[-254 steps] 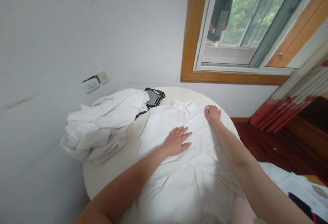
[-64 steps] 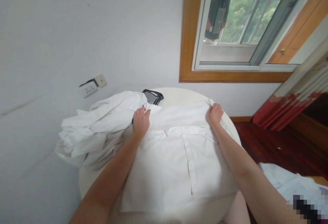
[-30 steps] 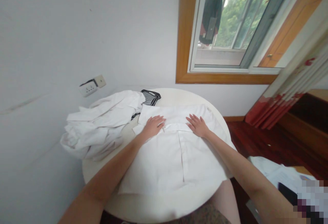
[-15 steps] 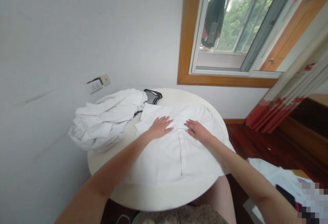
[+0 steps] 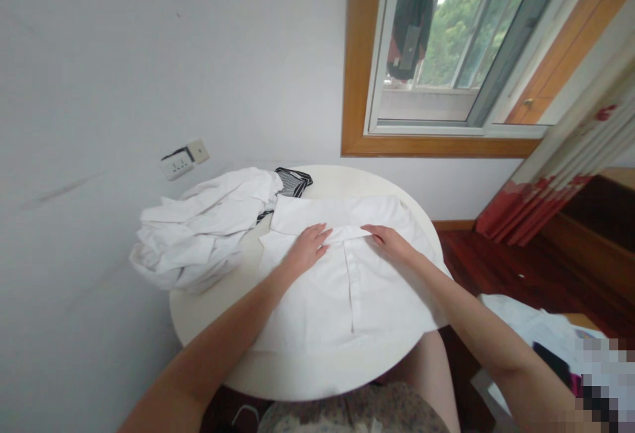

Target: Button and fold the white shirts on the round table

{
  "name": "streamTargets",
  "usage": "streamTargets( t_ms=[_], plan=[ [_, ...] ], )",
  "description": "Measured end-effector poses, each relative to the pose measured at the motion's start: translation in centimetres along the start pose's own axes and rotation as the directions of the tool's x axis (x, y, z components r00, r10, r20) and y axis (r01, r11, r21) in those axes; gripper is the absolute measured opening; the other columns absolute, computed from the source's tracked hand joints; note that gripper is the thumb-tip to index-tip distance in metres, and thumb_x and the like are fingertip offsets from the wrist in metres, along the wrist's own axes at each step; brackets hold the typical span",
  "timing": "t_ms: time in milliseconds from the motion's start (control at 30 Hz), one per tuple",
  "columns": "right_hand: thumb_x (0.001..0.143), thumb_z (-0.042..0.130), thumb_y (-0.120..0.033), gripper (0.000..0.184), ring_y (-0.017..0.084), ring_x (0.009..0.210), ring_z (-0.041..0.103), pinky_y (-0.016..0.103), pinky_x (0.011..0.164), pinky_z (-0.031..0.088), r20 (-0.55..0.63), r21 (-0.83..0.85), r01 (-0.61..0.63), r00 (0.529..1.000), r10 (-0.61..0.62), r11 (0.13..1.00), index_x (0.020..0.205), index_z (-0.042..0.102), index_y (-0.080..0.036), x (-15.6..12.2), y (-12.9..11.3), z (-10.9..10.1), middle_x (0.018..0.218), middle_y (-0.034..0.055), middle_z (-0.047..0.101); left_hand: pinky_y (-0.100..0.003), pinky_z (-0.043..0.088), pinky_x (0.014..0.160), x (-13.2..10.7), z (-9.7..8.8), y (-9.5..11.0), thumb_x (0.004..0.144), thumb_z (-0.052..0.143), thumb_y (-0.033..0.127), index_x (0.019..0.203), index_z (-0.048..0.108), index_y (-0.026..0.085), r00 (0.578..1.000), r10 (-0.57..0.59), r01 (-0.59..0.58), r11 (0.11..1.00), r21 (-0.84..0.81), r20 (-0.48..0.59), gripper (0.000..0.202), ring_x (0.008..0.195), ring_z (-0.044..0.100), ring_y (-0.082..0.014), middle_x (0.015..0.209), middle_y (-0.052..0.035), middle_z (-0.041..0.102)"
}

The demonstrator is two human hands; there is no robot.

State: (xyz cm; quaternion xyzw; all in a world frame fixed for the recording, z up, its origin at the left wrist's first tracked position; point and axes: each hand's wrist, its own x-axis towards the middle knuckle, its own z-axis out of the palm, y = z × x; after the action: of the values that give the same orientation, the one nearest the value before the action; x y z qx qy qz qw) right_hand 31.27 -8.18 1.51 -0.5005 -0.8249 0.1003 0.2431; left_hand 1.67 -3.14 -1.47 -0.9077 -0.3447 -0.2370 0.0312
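A white garment (image 5: pixel 317 314) with a front placket lies folded over much of the round table, its upper part forming a crosswise band. On its left half rests my left hand (image 5: pixel 308 248), open, fingers stretched out along the fold and the thumb apart. My right hand (image 5: pixel 389 241) is closed on the fold's edge to the right of the placket, the cloth slightly raised between fingers and thumb. Part of the cloth is hidden under both forearms.
A crumpled white cloth heap (image 5: pixel 198 228) sits on the table's left side, with a black-and-white striped cloth (image 5: pixel 294 182) behind it. The round table (image 5: pixel 317 380) stands near the wall and window (image 5: pixel 436 43). White items (image 5: pixel 520 320) lie at the lower right.
My right hand has gone from lying spread on the garment to gripping the fold's edge, which has lifted a little. My left hand has shifted slightly left.
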Motion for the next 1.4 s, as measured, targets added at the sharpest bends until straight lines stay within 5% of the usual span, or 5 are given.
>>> streamTargets(
  t_ms=[400, 533, 800, 1100, 1400],
  plan=[
    [0.095, 0.045, -0.027, 0.042, 0.024, 0.139, 0.036, 0.045, 0.114, 0.032, 0.046, -0.118, 0.145, 0.989, -0.14, 0.982, 0.135, 0.055, -0.02, -2.1, 0.3, 0.4, 0.148, 0.0115, 0.042, -0.051, 0.025, 0.116, 0.3, -2.3, 2.1, 0.093, 0.044, 0.021, 0.113, 0.066, 0.021, 0.99, 0.008, -0.024, 0.993, 0.116, 0.14, 0.03, 0.131, 0.046, -0.0231, 0.133, -0.0056, 0.06],
    [0.089, 0.057, -0.034, 0.048, 0.026, 0.142, 0.029, 0.049, 0.115, 0.028, 0.112, -0.083, 0.189, 0.977, -0.179, 0.979, 0.136, 0.054, -0.026, -4.4, -1.1, -2.0, 0.154, 0.0065, 0.033, -0.051, 0.017, 0.118, -0.8, -5.1, 4.3, 0.092, 0.05, 0.033, 0.125, 0.061, 0.023, 0.985, 0.077, -0.091, 0.992, 0.089, 0.151, 0.036, 0.139, 0.035, -0.0262, 0.145, -0.0075, 0.048],
    [0.072, 0.074, -0.053, 0.09, 0.027, 0.139, 0.036, 0.041, 0.114, 0.032, 0.466, 0.127, 0.085, 0.874, -0.135, 0.988, 0.149, 0.033, -0.03, -10.6, -7.4, -4.6, 0.152, 0.0074, 0.036, -0.04, 0.042, 0.103, -6.3, -9.7, 10.9, 0.074, 0.059, 0.07, 0.121, 0.065, 0.025, 0.882, 0.216, -0.16, 0.973, -0.164, 0.418, 0.066, 0.119, 0.056, -0.0294, 0.131, -0.0101, 0.06],
    [0.078, 0.067, -0.03, 0.073, 0.028, 0.14, 0.033, 0.04, 0.115, 0.029, 0.484, -0.099, 0.096, 0.874, -0.037, 0.99, 0.143, 0.043, -0.008, -11.0, -10.4, -3.4, 0.148, 0.0201, 0.04, -0.038, 0.04, 0.105, -8.1, -8.3, 14.0, 0.088, 0.056, 0.025, 0.118, 0.061, 0.012, 0.863, 0.219, -0.289, 0.953, 0.089, 0.455, 0.033, 0.118, 0.056, -0.0252, 0.124, -0.0149, 0.063],
    [0.075, 0.054, -0.001, 0.068, 0.025, 0.139, 0.035, 0.044, 0.113, 0.035, 0.334, -0.207, 0.106, 0.942, -0.032, 0.973, 0.141, 0.046, -0.018, -12.4, -7.7, -1.4, 0.149, 0.0142, 0.041, -0.037, 0.049, 0.093, -7.9, -9.2, 14.0, 0.088, 0.046, 0.006, 0.115, 0.06, 0.012, 0.889, 0.095, -0.179, 0.972, 0.15, 0.448, 0.032, 0.114, 0.057, -0.0249, 0.124, -0.0147, 0.061]
  ],
)
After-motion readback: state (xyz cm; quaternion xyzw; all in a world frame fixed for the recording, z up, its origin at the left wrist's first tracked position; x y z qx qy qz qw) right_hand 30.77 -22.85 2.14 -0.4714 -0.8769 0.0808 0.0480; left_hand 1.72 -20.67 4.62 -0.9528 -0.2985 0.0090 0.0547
